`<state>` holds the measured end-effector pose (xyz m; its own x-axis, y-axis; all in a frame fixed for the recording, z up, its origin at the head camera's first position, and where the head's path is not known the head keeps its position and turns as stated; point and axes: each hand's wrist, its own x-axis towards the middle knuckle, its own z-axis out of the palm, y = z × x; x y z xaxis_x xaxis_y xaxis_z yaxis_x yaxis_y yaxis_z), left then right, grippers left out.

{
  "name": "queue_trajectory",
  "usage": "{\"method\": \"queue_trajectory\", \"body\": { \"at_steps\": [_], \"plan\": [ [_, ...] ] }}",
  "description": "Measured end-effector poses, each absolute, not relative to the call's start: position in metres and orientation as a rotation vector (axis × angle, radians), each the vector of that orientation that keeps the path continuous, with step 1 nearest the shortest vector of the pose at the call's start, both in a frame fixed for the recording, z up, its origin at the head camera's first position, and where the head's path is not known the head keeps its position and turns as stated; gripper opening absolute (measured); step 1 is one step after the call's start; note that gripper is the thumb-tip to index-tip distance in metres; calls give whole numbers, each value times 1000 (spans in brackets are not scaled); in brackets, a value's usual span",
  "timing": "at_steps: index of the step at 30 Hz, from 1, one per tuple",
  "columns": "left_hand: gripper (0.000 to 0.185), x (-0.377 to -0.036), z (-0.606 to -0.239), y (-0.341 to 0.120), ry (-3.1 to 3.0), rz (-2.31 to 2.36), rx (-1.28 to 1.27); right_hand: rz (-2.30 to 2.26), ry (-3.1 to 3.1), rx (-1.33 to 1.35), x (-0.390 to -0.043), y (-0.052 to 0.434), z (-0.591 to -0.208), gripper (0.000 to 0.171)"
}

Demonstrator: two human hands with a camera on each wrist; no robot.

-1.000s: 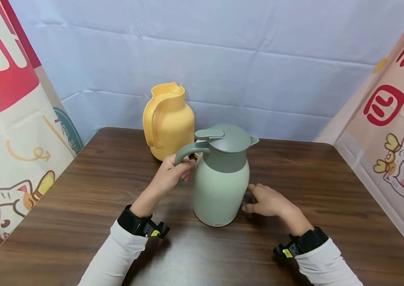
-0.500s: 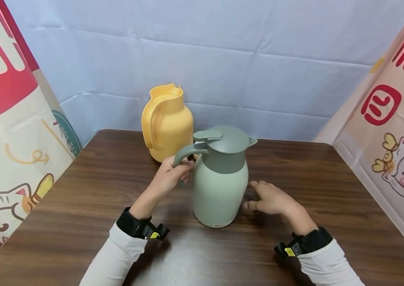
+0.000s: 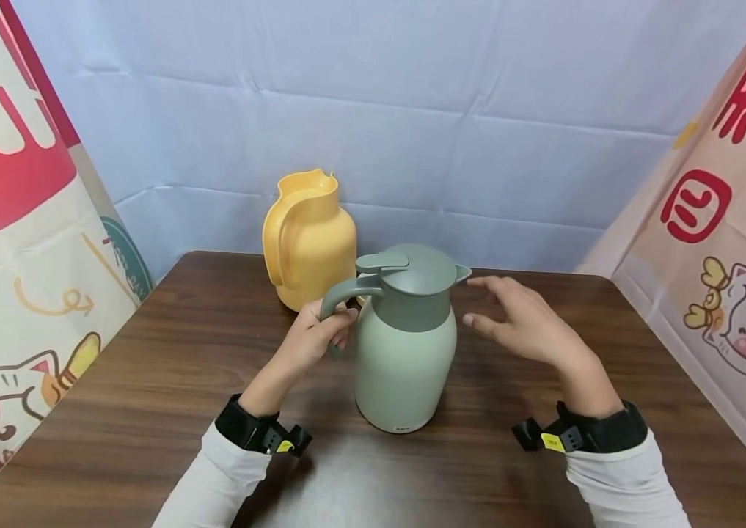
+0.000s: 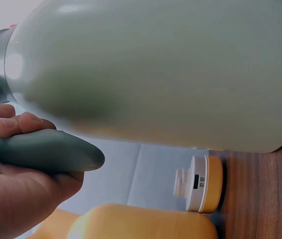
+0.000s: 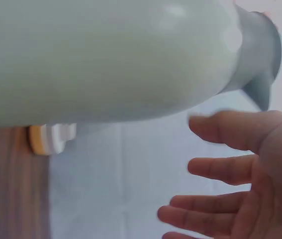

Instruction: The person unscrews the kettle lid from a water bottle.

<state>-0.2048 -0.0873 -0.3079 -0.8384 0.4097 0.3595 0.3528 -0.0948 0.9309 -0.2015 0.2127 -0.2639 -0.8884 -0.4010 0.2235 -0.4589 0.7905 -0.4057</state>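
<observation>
A pale green thermal jug (image 3: 406,367) with a darker grey-green lid (image 3: 422,270) stands upright on the wooden table. My left hand (image 3: 306,337) grips the jug's handle (image 4: 46,151), its fingers curled round it in the left wrist view. Beside the spout (image 3: 463,273), my right hand (image 3: 534,319) is raised with fingers spread and nothing held. The right wrist view shows its fingers (image 5: 220,169) apart from the jug's body. The lid is down on the jug.
Behind on the left stands a yellow jug (image 3: 320,242) with an uncovered mouth. A white and orange stopper-like lid (image 4: 200,184) sits between the jugs, mostly hidden in the head view. The table (image 3: 181,396) ends before a pale blue cloth backdrop (image 3: 373,110).
My right hand has risen from low beside the jug's body to the height of its spout. The left hand keeps its grip on the handle. The head view has tilted up slightly.
</observation>
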Motion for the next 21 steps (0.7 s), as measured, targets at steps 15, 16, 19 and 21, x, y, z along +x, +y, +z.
{"method": "queue_trajectory", "body": {
  "at_steps": [15, 16, 19, 21],
  "plan": [
    [38, -219, -326, -89, 2057, 2148, 879, 757, -2597, 883, -194, 166, -198, 34],
    [38, -218, -326, -89, 2058, 2144, 874, 747, -2632, 885, -194, 162, -194, 32],
    [36, -213, -318, -88, 2065, 2132, 861, 675, -2751, 860, -196, 152, -183, 36],
    [35, -208, -313, -88, 2068, 2126, 860, 620, -2815, 820, -199, 145, -179, 40]
  ]
}}
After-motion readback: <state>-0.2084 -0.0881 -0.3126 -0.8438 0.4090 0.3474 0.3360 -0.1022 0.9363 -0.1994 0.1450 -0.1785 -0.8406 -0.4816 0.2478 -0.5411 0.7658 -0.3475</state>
